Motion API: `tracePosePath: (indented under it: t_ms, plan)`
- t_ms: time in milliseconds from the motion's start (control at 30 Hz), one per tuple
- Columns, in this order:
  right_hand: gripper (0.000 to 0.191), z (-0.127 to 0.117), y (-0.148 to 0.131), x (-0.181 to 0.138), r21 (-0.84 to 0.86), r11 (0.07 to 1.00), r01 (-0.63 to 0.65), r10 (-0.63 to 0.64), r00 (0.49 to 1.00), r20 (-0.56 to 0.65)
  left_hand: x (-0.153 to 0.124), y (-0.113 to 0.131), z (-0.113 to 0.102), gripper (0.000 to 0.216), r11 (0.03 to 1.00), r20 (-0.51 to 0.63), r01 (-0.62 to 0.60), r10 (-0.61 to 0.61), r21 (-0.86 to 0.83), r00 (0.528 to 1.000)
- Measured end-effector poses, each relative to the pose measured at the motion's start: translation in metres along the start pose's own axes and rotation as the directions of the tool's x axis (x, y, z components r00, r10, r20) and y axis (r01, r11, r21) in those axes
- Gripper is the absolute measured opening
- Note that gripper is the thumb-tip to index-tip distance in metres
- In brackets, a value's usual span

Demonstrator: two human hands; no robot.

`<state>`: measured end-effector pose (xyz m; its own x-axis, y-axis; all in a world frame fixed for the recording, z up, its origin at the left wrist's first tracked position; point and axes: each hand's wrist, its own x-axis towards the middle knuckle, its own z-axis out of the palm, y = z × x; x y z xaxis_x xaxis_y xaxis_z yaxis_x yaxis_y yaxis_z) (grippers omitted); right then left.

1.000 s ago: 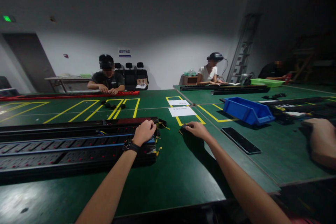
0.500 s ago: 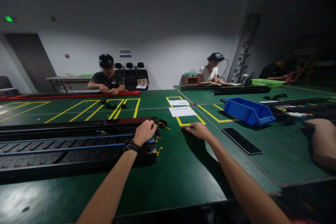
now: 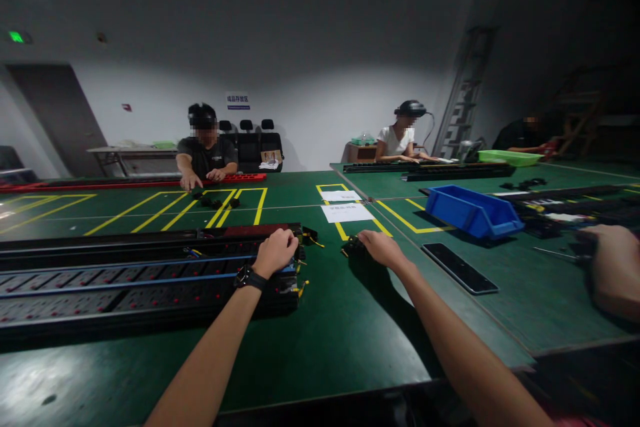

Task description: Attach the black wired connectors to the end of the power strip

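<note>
My left hand, with a dark watch on the wrist, rests curled on the right end of a long black power strip assembly with red dots and blue wires, lying across the green table. My right hand reaches forward to a small black part with a yellow wire on the table, fingers bent over its edge. Loose yellow wire ends stick out of the strip's end.
A blue bin, a flat black plate and white paper sheets lie to the right. Another person's hand is at the far right edge. Other people sit at the far side with a red strip.
My right hand has shifted slightly and closed over the small black part. The person across the table has reached a hand forward onto the table. My left hand stays put.
</note>
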<state>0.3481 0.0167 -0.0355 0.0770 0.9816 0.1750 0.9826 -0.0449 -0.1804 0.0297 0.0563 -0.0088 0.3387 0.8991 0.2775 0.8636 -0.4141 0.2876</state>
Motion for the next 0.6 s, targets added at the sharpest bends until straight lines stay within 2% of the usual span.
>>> tracePosePath:
  t_ms: [100, 400, 600]
  plan:
    - [0.039, -0.0025, 0.0002, -0.0004, 0.04, 0.999, -0.004, 0.003, 1.0, 0.013, -0.0003, 0.0004, -0.0008, 0.029, 1.0, 0.002, 0.001, -0.001, -0.001, 1.0]
    - [0.032, -0.0062, 0.0017, -0.0043, 0.1, 0.99, 0.101, -0.105, 0.994, 0.036, -0.0028, 0.0036, -0.0053, 0.03, 1.0, 0.014, 0.003, -0.003, -0.002, 1.0]
    - [0.036, -0.0015, 0.0058, -0.0014, 0.09, 0.993, 0.075, -0.076, 0.997, 0.006, -0.0027, 0.0033, -0.0052, 0.03, 1.0, 0.018, 0.005, -0.005, 0.002, 1.0]
